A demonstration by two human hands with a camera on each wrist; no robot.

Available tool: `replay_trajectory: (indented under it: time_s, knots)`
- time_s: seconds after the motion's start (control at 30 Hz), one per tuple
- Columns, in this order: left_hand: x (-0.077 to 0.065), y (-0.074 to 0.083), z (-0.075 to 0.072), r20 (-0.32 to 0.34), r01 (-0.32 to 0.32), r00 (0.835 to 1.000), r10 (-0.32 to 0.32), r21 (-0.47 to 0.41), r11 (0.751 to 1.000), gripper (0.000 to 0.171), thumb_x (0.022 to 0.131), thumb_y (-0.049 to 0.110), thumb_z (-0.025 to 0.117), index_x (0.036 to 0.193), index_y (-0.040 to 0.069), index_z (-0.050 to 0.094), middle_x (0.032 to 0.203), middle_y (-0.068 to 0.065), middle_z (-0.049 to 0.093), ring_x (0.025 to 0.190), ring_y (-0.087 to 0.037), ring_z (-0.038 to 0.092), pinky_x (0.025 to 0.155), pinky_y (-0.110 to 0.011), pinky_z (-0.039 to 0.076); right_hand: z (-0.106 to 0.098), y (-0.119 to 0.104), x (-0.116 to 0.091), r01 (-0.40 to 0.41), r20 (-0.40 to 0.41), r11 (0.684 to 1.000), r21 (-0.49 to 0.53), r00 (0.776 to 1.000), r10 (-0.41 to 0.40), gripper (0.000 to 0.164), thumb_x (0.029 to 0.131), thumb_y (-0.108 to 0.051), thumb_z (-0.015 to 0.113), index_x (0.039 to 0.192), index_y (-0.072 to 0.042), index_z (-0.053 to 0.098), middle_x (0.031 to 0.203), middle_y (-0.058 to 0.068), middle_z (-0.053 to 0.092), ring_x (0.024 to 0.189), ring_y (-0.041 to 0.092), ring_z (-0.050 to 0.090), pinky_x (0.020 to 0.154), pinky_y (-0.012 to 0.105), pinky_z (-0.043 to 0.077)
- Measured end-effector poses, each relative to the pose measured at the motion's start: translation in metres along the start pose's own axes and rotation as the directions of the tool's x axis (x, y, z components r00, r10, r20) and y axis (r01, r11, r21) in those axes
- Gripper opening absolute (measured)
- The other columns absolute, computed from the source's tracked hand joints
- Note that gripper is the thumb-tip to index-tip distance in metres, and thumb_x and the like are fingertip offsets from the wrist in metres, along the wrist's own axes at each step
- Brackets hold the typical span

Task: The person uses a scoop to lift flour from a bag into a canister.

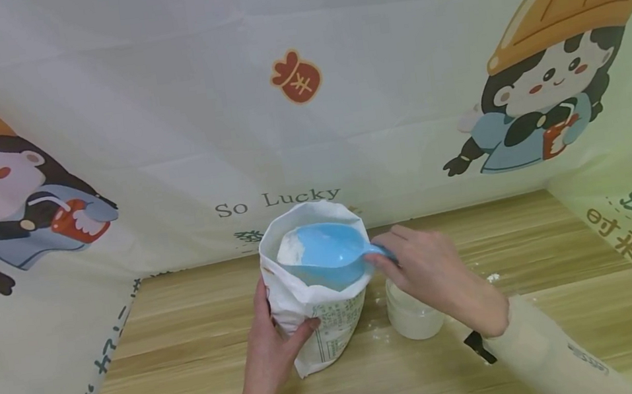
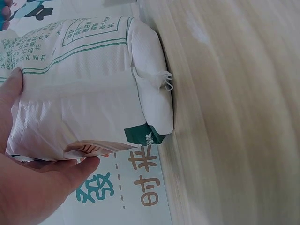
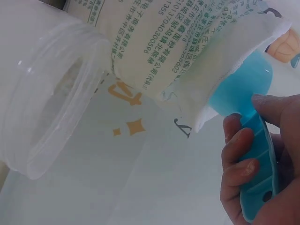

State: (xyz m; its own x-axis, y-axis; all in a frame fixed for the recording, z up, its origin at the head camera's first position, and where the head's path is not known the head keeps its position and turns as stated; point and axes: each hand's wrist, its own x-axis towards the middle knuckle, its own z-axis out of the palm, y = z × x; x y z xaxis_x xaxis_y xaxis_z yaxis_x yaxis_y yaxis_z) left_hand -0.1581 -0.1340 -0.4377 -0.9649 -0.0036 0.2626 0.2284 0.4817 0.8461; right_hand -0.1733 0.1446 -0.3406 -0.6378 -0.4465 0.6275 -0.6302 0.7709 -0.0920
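A white woven flour bag (image 1: 342, 327) with green print stands open at the top on the table. My left hand (image 1: 275, 345) grips its lower left side, the thumb across the front; in the left wrist view, thumb and fingers hold the bag (image 2: 89, 103). My right hand (image 1: 427, 269) holds a blue plastic scoop (image 1: 331, 245) by its handle. The scoop's bowl is at the bag's mouth, with white powder at its tip. In the right wrist view, fingers wrap the ribbed scoop handle (image 3: 258, 159). Below the right hand stands a clear jar (image 1: 416, 318), its mouth partly hidden.
The wood-grain table (image 1: 182, 367) has specks of white powder (image 1: 492, 277) to the jar's right. A small black object (image 1: 480, 347) shows beside the right sleeve. Printed cloth (image 1: 396, 80) walls the table at the back and both sides.
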Motion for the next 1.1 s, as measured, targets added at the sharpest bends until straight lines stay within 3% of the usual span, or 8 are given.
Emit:
replay_trajectory:
  time_s: [0.37, 0.73, 1.1]
  knots:
    - [0.000, 0.000, 0.001, 0.002, 0.008, 1.000, -0.008, 0.005, 1.000, 0.114, 0.080, 0.020, 0.091, 0.166, 0.022, 0.016, 0.151, -0.016, 0.050, 0.131, -0.037, 0.054, 0.105, -0.057, 0.046, -0.002, 0.005, -0.010, -0.070, -0.035, 0.993, 0.094, 0.997, 0.074, 0.021, 0.094, -0.022, 0.078, 0.106, -0.005, 0.076, 0.086, 0.003, 0.069, 0.064, 0.012, 0.054, 0.051, 0.024, 0.042]
    - [-0.001, 0.000, 0.000, 0.002, 0.015, 1.000, -0.015, -0.003, 1.000, 0.115, 0.079, 0.020, 0.092, 0.166, 0.023, 0.016, 0.151, -0.016, 0.050, 0.130, -0.039, 0.055, 0.103, -0.058, 0.047, -0.003, 0.009, -0.019, -0.016, -0.156, 0.988, 0.155, 0.987, 0.041, 0.019, 0.087, -0.012, 0.082, 0.103, -0.004, 0.076, 0.080, -0.001, 0.064, 0.062, 0.007, 0.049, 0.050, 0.021, 0.040]
    - [-0.001, -0.001, 0.000, -0.003, 0.000, 1.000, 0.000, -0.004, 1.000, 0.115, 0.079, 0.019, 0.092, 0.166, 0.024, 0.016, 0.150, -0.016, 0.051, 0.129, -0.038, 0.056, 0.102, -0.057, 0.047, -0.007, 0.017, -0.029, -0.013, -0.177, 0.981, 0.192, 0.983, 0.048, 0.020, 0.088, -0.011, 0.080, 0.105, -0.001, 0.075, 0.086, 0.002, 0.069, 0.066, 0.009, 0.057, 0.054, 0.025, 0.050]
